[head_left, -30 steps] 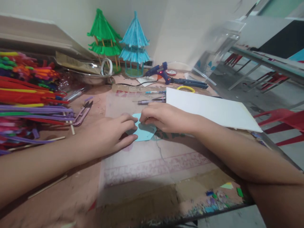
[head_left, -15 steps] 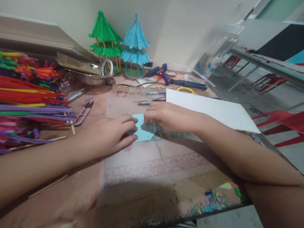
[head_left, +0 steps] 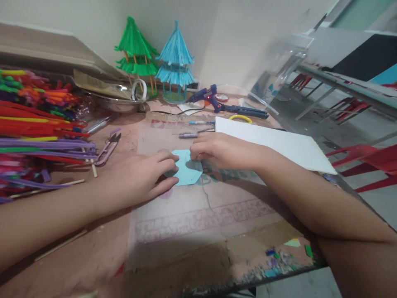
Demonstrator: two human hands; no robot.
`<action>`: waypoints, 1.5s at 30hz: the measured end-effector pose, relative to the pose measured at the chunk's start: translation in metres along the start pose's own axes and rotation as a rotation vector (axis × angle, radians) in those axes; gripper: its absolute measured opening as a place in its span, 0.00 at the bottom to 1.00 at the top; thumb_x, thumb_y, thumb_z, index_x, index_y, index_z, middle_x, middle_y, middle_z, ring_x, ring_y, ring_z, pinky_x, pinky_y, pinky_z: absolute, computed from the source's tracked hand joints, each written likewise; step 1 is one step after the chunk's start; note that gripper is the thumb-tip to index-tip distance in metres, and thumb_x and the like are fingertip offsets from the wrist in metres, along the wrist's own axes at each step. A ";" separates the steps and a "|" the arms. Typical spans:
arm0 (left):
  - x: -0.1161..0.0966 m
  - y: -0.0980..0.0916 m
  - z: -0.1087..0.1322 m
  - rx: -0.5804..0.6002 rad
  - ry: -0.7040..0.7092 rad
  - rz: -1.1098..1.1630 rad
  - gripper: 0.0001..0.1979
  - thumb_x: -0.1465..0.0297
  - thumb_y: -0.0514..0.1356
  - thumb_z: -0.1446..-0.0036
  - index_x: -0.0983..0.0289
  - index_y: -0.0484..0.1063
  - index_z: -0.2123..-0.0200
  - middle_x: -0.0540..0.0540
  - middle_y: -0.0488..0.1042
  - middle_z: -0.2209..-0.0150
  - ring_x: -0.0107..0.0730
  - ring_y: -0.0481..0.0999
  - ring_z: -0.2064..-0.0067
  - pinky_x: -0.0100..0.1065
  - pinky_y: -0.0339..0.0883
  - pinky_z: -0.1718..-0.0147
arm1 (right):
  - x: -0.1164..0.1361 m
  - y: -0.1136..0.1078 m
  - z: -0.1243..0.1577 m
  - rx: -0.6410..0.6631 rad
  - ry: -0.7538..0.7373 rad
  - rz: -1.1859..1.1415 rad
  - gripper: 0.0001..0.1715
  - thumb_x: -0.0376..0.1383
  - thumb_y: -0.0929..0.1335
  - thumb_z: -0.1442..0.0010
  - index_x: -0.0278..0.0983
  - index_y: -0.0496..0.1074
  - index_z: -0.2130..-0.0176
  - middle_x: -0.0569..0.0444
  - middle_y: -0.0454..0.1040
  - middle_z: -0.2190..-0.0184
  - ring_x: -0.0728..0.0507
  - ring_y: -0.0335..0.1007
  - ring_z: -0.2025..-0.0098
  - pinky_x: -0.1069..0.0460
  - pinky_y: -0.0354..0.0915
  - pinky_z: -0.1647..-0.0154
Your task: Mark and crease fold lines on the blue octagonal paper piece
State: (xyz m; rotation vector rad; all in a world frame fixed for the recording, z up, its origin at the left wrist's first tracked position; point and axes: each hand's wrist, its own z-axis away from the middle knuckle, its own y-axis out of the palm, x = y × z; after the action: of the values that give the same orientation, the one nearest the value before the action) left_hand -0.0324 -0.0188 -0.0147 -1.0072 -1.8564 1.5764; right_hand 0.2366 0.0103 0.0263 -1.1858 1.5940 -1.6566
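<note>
A light blue six-sided card lies flat on the clear sheet in front of me, with small dark dots near its edges. My left hand holds it down by its left side, thumb and curved fingers on it. Over its upper right part, my right hand is closed in a pinch. Whatever its fingertips hold is hidden from view. Behind that hand lie a purple pen-like tool and a blue pen.
Pipe cleaners and pink snips lie on the left. Green and blue model pavilions, a glue gun and a metal bowl stand behind. A white board lies right; scraps litter the front edge.
The view has shifted very slightly. My right hand's fingertips have moved a little to the right over the card, and my left hand stays in place on it.
</note>
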 end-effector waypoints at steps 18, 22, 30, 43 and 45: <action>0.001 0.001 0.001 -0.010 0.000 0.014 0.16 0.55 0.55 0.30 0.56 0.78 0.55 0.55 0.80 0.46 0.35 0.81 0.65 0.37 0.69 0.68 | 0.003 0.004 -0.001 -0.071 0.061 -0.074 0.10 0.24 0.64 0.34 0.36 0.73 0.59 0.51 0.73 0.63 0.42 0.69 0.59 0.51 0.60 0.59; 0.001 0.001 0.000 0.003 0.004 0.021 0.16 0.55 0.54 0.30 0.56 0.78 0.55 0.55 0.80 0.44 0.35 0.82 0.64 0.36 0.70 0.67 | 0.001 0.004 0.001 -0.025 0.039 -0.078 0.12 0.23 0.64 0.36 0.36 0.74 0.61 0.52 0.72 0.66 0.43 0.69 0.62 0.51 0.61 0.60; 0.005 -0.002 -0.002 0.001 0.025 0.044 0.18 0.63 0.50 0.29 0.55 0.77 0.47 0.54 0.81 0.42 0.44 0.85 0.54 0.39 0.73 0.63 | -0.004 0.000 0.008 -0.327 0.122 -0.312 0.09 0.35 0.65 0.31 0.36 0.75 0.54 0.50 0.80 0.60 0.43 0.74 0.60 0.50 0.66 0.59; 0.003 -0.005 0.003 -0.188 0.222 -0.106 0.20 0.63 0.47 0.25 0.59 0.79 0.53 0.57 0.83 0.50 0.44 0.85 0.59 0.40 0.73 0.67 | -0.007 0.029 0.004 -0.338 0.372 -0.596 0.10 0.38 0.70 0.37 0.37 0.75 0.56 0.56 0.73 0.71 0.45 0.68 0.69 0.50 0.65 0.65; 0.000 -0.004 0.003 -0.176 0.240 -0.113 0.20 0.61 0.48 0.24 0.58 0.80 0.52 0.56 0.83 0.50 0.42 0.84 0.61 0.39 0.71 0.69 | -0.003 0.028 0.005 -0.292 0.319 -0.570 0.09 0.38 0.70 0.35 0.37 0.75 0.56 0.58 0.72 0.72 0.46 0.67 0.70 0.51 0.64 0.66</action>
State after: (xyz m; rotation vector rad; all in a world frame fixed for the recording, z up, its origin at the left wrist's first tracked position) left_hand -0.0356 -0.0214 -0.0115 -1.0944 -1.8708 1.1870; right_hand 0.2367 0.0061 -0.0016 -1.7164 1.8525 -2.0982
